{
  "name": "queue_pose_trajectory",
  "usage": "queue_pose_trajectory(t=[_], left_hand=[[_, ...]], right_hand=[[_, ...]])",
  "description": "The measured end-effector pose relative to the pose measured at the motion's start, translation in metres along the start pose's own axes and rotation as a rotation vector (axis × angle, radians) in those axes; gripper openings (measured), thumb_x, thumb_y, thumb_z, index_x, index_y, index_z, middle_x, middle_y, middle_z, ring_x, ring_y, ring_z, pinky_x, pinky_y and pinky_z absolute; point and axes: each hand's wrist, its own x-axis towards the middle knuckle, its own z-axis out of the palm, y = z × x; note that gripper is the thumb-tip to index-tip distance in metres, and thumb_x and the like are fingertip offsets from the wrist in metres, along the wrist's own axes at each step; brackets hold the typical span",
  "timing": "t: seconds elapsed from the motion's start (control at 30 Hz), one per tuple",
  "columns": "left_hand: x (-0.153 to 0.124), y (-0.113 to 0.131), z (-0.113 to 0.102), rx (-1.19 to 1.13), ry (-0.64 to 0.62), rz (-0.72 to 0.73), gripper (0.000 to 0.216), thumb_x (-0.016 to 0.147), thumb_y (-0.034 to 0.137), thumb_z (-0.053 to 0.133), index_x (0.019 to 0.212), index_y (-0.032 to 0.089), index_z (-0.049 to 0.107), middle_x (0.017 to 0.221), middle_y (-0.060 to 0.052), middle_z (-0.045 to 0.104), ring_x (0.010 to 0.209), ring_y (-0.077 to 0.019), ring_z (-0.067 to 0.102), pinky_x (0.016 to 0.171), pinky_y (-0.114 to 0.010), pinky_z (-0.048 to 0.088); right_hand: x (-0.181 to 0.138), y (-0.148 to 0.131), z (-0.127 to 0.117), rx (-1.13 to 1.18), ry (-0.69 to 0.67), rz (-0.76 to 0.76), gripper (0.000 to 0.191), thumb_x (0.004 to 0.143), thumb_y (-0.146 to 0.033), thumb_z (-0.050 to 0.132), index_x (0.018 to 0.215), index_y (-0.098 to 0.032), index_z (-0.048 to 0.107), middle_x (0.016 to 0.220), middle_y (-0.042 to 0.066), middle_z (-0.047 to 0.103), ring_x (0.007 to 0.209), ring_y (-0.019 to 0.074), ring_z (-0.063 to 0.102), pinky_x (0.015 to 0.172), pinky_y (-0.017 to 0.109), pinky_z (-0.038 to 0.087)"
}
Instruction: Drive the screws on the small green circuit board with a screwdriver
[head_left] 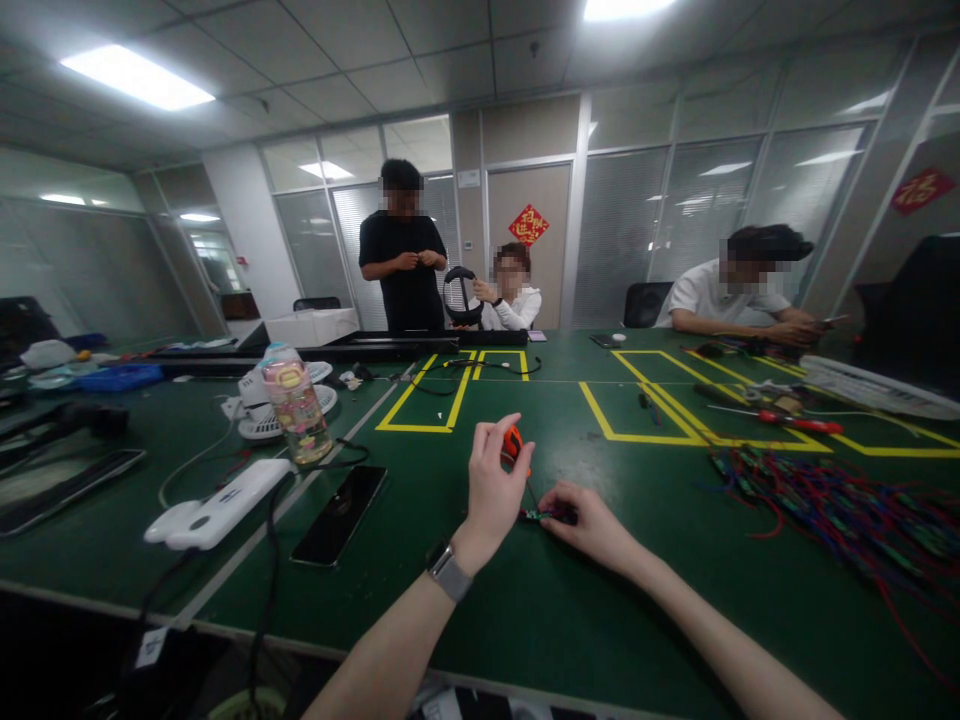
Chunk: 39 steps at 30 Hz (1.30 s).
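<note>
In the head view, my left hand [495, 475], with a watch on its wrist, is closed round an orange-handled screwdriver [512, 441]. Its thin dark shaft slants down toward a small green circuit board [532, 515] on the table. My right hand [589, 520] pinches that board and its dark wires near the table surface. Whether the screwdriver's tip touches the board is too small to tell. My fingers partly hide both the handle and the wires.
A phone [340, 515], a white power bank [221, 507] and a drink bottle [296, 405] stand left on the green table [450, 640]. Right lie bundled wired boards [832, 520] and a red-handled screwdriver [799, 422]. Several people are across the table.
</note>
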Motion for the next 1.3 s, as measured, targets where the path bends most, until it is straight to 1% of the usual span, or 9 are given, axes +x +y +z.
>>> queue_pose_trajectory(t=[0.17,0.3,0.37,0.47,0.57,0.63,0.77,0.97,1.3], left_hand=[[0.002,-0.001,-0.002,-0.003,0.02,0.013,0.035,0.091,0.019,0.059,0.125,0.024,0.054,0.098,-0.002,0.052,0.076,-0.0127,0.057,0.069,-0.025,0.053],[0.004,-0.003,-0.004,-0.039,0.06,0.048,0.038,0.095,0.018,0.049,0.132,0.023,0.047,0.108,-0.006,0.054,0.089,-0.0155,0.059,0.079,-0.028,0.053],[0.004,-0.004,-0.004,-0.062,0.04,0.087,0.041,0.096,0.016,0.044,0.136,0.023,0.044,0.11,-0.008,0.056,0.093,-0.016,0.06,0.082,-0.03,0.053],[0.005,-0.004,-0.006,-0.042,-0.12,0.123,0.047,0.089,0.012,0.047,0.135,0.022,0.047,0.105,-0.006,0.062,0.089,-0.0157,0.063,0.081,-0.029,0.053],[0.006,-0.004,-0.009,0.076,-0.408,0.086,0.03,0.082,0.015,0.058,0.109,0.023,0.066,0.095,-0.002,0.069,0.084,-0.017,0.065,0.078,-0.029,0.053],[0.006,-0.005,-0.012,0.189,-0.59,0.065,0.014,0.077,0.023,0.066,0.089,0.023,0.071,0.089,-0.002,0.07,0.081,-0.019,0.066,0.073,-0.028,0.052],[0.003,-0.009,-0.014,0.377,-0.815,0.076,0.014,0.069,0.03,0.073,0.082,0.024,0.072,0.083,-0.002,0.069,0.076,-0.0207,0.067,0.064,-0.026,0.049],[0.0,-0.01,-0.01,0.456,-0.886,0.084,0.006,0.072,0.018,0.066,0.073,0.022,0.069,0.075,-0.004,0.07,0.071,-0.0213,0.067,0.061,-0.026,0.047],[-0.001,-0.008,-0.008,0.479,-0.902,0.074,0.005,0.074,0.019,0.064,0.074,0.021,0.069,0.074,-0.005,0.068,0.072,-0.0221,0.066,0.064,-0.028,0.048]], right_hand=[[0.0,-0.001,0.0,-0.006,0.0,-0.002,0.01,0.075,-0.016,0.064,0.083,-0.017,0.069,0.084,0.004,0.066,0.075,0.0173,0.061,0.069,0.028,0.049],[-0.001,-0.004,-0.001,-0.022,-0.002,0.0,0.011,0.076,-0.016,0.063,0.084,-0.017,0.07,0.084,0.004,0.066,0.075,0.0175,0.061,0.069,0.028,0.048],[-0.001,-0.005,-0.001,-0.021,0.002,0.001,0.01,0.076,-0.015,0.063,0.083,-0.017,0.069,0.082,0.003,0.066,0.074,0.0174,0.06,0.068,0.028,0.048],[-0.001,-0.004,-0.001,-0.017,0.01,-0.01,0.01,0.074,-0.014,0.063,0.082,-0.017,0.068,0.08,0.003,0.066,0.072,0.0169,0.06,0.067,0.027,0.047],[-0.001,-0.002,0.0,-0.042,0.02,-0.025,0.008,0.074,-0.014,0.063,0.078,-0.018,0.067,0.079,0.002,0.064,0.071,0.0164,0.058,0.065,0.027,0.046],[-0.001,-0.002,0.0,-0.061,0.025,-0.027,0.006,0.073,-0.014,0.063,0.076,-0.018,0.067,0.078,0.002,0.063,0.07,0.0164,0.058,0.064,0.027,0.045],[0.0,-0.002,-0.001,-0.072,0.021,-0.011,0.01,0.073,-0.012,0.061,0.078,-0.017,0.068,0.078,0.003,0.064,0.071,0.0177,0.059,0.064,0.027,0.045],[-0.001,-0.004,-0.001,-0.074,0.023,-0.017,0.009,0.073,-0.012,0.06,0.078,-0.016,0.067,0.076,0.002,0.063,0.07,0.0168,0.058,0.064,0.027,0.044],[-0.001,-0.004,-0.002,-0.109,0.009,-0.004,0.009,0.075,-0.013,0.06,0.077,-0.017,0.069,0.078,0.003,0.065,0.072,0.0174,0.06,0.066,0.028,0.045]])
